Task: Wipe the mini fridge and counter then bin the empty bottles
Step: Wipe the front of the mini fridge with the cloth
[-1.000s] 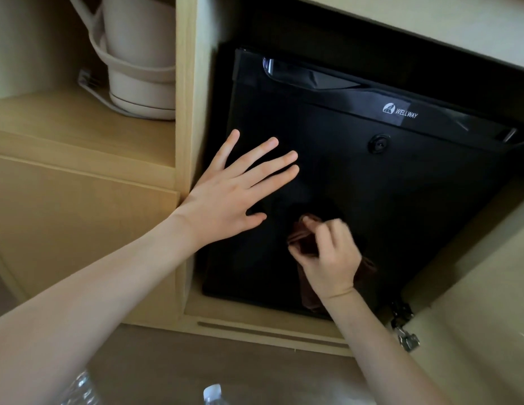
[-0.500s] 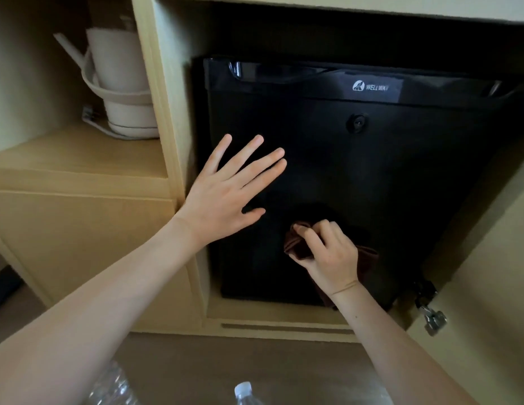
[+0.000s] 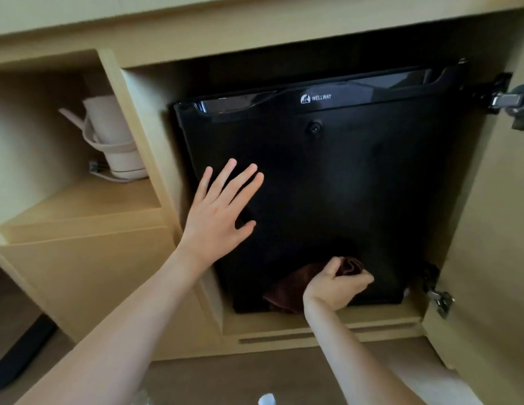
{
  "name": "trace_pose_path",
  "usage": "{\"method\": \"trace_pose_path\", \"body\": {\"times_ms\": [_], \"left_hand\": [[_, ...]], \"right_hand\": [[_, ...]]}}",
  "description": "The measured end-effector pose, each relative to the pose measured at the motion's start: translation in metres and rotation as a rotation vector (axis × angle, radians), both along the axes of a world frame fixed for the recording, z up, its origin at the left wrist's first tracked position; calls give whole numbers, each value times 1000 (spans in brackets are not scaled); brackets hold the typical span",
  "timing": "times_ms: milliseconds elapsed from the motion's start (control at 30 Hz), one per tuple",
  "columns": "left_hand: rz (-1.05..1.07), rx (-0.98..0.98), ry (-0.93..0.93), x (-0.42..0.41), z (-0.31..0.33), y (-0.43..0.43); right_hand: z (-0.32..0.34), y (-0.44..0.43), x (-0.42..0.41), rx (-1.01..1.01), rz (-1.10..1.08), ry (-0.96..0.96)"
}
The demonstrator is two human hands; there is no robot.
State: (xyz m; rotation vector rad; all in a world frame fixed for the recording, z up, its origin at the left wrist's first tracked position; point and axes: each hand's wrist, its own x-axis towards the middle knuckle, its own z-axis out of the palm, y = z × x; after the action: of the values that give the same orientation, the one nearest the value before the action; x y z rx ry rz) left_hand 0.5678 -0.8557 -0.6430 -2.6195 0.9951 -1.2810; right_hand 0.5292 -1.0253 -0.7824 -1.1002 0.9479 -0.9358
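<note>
My left hand [image 3: 217, 217] lies flat on the black door of the mini fridge [image 3: 342, 182], its fingers [image 3: 243, 185] spread wide and straight, holding nothing. My right hand [image 3: 334, 287] is low on the same door, below and to the right of the left fingers, curled tight around a bunched brown cloth [image 3: 287, 287]. The cloth pokes out above my knuckles and hangs out to the left of my wrist, pressed against the bottom part of the door. The fridge sits inside a pale wooden cabinet [image 3: 155, 118]; above my left fingers are its keyhole [image 3: 314, 128] and its WELLWAY label [image 3: 315, 98]. To the left of my left hand, in an open shelf nook, stands a pale kettle [image 3: 114, 141]. Below my right wrist, at the bottom edge of view, a white bottle cap [image 3: 266, 399] shows.
</note>
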Motion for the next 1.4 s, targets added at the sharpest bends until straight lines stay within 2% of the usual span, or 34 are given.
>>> {"method": "trace_pose_path", "body": {"times_ms": [67,167,267,333,500,633,833,900,1033,1100,1167,1300,1400], "left_hand": [[-12,-10,-21,2,0,1],[-35,-29,-41,3,-1,2],[-32,-23,-48,3,-1,2],[-38,-10,-47,4,-1,3],[-45,-16,-41,5,-2,3],[-45,-13,-35,4,-3,3],[-39,3,-16,4,-1,4],[-37,9,-15,4,-1,5],[-25,38,-15,3,1,6],[-30,39,-13,3,1,5],[-33,33,-16,3,1,6],[-35,33,-15,4,0,6],[-36,38,-12,4,0,6]], "right_hand": [[19,5,2,-59,10,-42],[55,19,6,-291,30,-159],[65,30,14,-412,8,-196],[50,34,18,-370,-7,-148],[1,53,9,5,55,2],[16,59,12,179,25,-26],[48,98,22,-64,49,-210],[32,105,21,-26,50,-188],[6,114,15,257,99,-70],[9,114,16,312,109,-46],[11,117,16,324,122,-41],[-4,122,4,177,273,-79],[-10,123,-2,172,266,-61]]}}
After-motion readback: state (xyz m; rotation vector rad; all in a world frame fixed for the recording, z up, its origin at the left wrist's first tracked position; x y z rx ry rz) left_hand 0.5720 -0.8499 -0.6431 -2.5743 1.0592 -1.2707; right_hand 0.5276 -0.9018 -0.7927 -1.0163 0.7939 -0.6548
